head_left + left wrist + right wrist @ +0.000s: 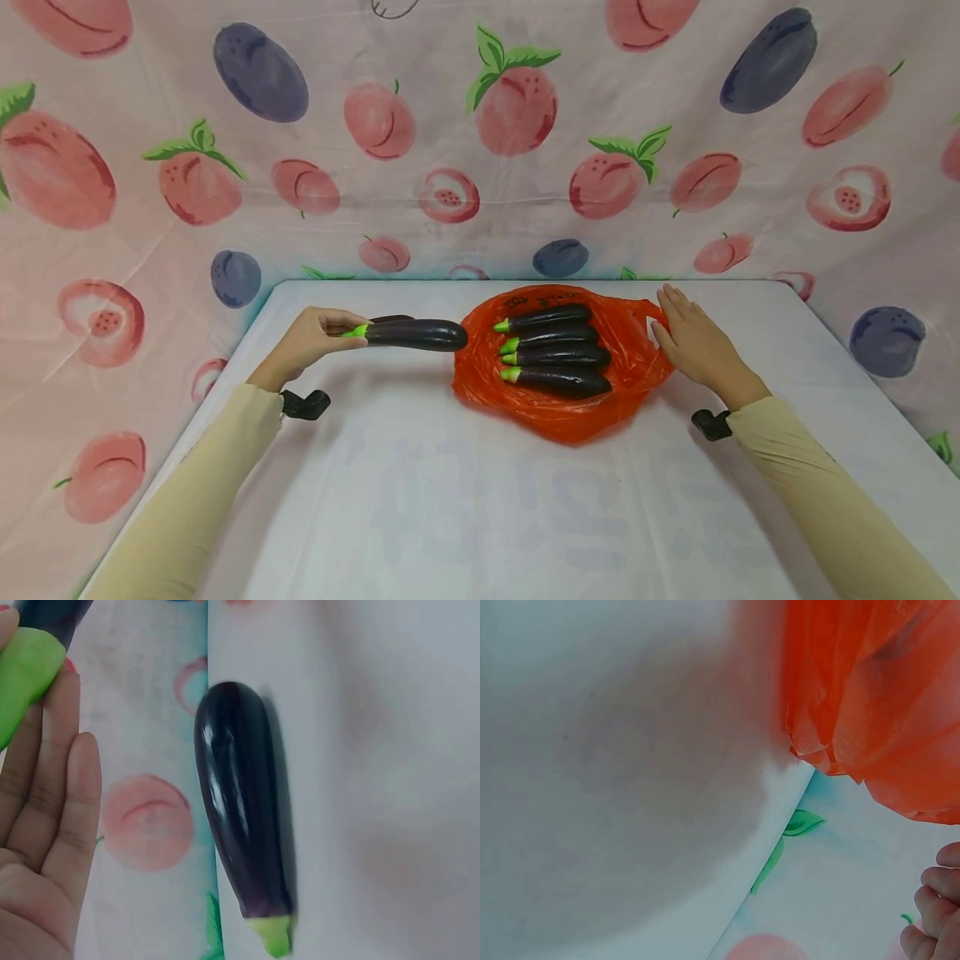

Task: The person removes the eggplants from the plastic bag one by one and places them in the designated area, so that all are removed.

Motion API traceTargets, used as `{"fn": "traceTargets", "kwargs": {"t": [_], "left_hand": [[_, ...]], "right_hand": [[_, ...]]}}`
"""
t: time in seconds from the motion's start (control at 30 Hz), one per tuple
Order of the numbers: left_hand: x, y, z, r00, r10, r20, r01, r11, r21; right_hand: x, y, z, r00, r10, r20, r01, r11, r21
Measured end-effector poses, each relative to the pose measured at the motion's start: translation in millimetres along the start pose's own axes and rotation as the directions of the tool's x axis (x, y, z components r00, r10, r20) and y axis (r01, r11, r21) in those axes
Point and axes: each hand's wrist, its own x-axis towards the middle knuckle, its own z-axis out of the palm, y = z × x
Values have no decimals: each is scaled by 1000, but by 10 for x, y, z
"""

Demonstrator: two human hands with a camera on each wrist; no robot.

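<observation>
My left hand (311, 333) pinches an eggplant (420, 334) by its green stem end, holding it level above the table with its round end at the bag's left rim. In the left wrist view its green cap (30, 671) sits between thumb and fingers. A second eggplant (236, 802) lies on the table below, mostly hidden behind the held one in the head view. Several more eggplants (558, 357) lie side by side in an orange-red plastic bag (570, 425), stems to the left. My right hand (701, 346), fingers extended, rests against the bag's right edge near its handle.
The white-covered table (450, 508) ends at a back edge just behind the bag. A fruit-printed cloth (450, 100) rises behind it and hangs at the sides. Dark wrist mounts (306, 405) sit at both sleeves.
</observation>
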Motion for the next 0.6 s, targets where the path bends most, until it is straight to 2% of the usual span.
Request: {"fn": "traceTargets", "kwargs": {"t": [0.27, 0.43, 0.6], "left_hand": [[-61, -168, -120, 999, -33, -19, 33, 999, 6], [-119, -218, -172, 998, -62, -20, 62, 998, 5], [-124, -361, -226, 999, -35, -28, 35, 999, -3]], "right_hand": [[-8, 6, -3, 1000, 8, 4, -8, 1000, 0], [2, 27, 21, 1000, 7, 0, -7, 1000, 7], [-4, 33, 42, 1000, 3, -16, -3, 1000, 22]]}}
